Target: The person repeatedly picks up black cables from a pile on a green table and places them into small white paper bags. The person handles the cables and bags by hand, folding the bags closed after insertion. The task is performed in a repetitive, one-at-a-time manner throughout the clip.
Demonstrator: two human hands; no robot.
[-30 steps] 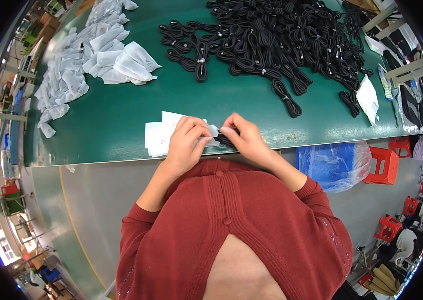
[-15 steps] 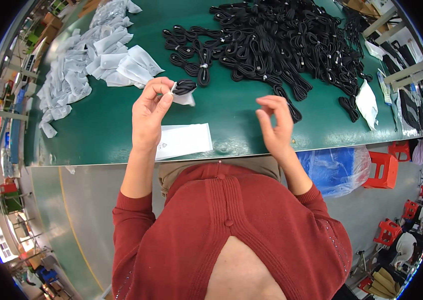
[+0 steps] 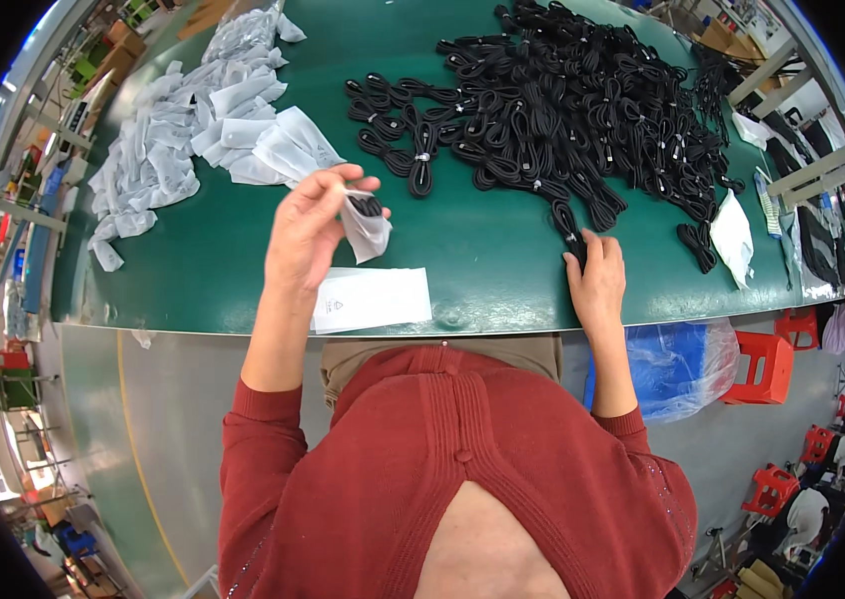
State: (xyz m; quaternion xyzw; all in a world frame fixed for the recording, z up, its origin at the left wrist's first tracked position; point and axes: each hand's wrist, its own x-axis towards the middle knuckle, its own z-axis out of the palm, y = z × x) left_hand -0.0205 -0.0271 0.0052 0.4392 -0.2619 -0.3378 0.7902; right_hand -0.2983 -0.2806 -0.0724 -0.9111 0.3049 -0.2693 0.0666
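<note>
My left hand (image 3: 311, 225) pinches the mouth of a translucent white pouch (image 3: 367, 236); a coiled black cable shows inside near its top. Over on the right, my right hand (image 3: 598, 280) has its fingers and thumb closed around the lower end of a bundled black cable (image 3: 567, 222) lying on the table. Below my left hand, flat white pouches (image 3: 383, 299) lie near the table's front edge. Beyond the right hand spreads a large heap of bundled black cables (image 3: 552, 110).
Many filled white pouches (image 3: 158, 165) are piled on the left of the green table (image 3: 482, 265). A white packet (image 3: 732, 225) lies at the right. Past the front edge stand a plastic-lined blue bin (image 3: 662, 369) and a red stool (image 3: 760, 364).
My right hand has moved right and down onto a bundled cable and closed on it. The cable in my left hand has sunk deeper into the pouch, which now hangs lower.
</note>
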